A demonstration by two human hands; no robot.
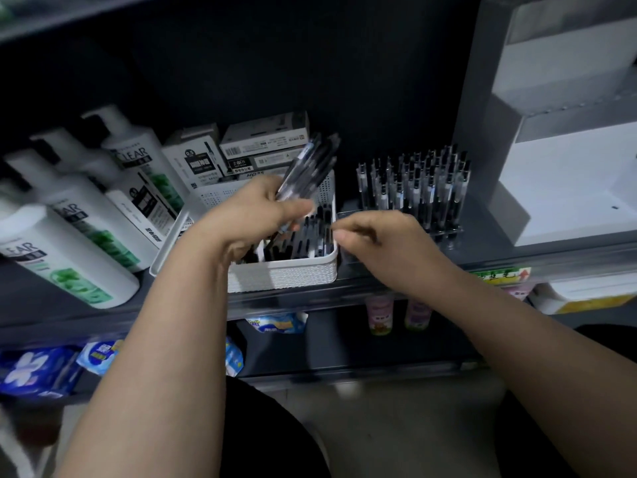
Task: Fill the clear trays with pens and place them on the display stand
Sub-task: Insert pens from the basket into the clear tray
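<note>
Left hand (255,208) grips pens (306,167) above basket (286,270) beside shampoo bottles (138,160)

Dark shelf (482,243): white basket (286,270) of pens (310,232) under left hand (262,208); shampoo bottles (86,219) left of it, pen boxes (262,143) behind. Clear tray (448,232), full, just beyond right hand (382,243); display stand (565,188) further right.

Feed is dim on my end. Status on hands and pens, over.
Left hand gripping pen bundle over white basket. Right hand curled beside basket, grip unclear. Clear tray of upright pens behind it; path open.
</note>
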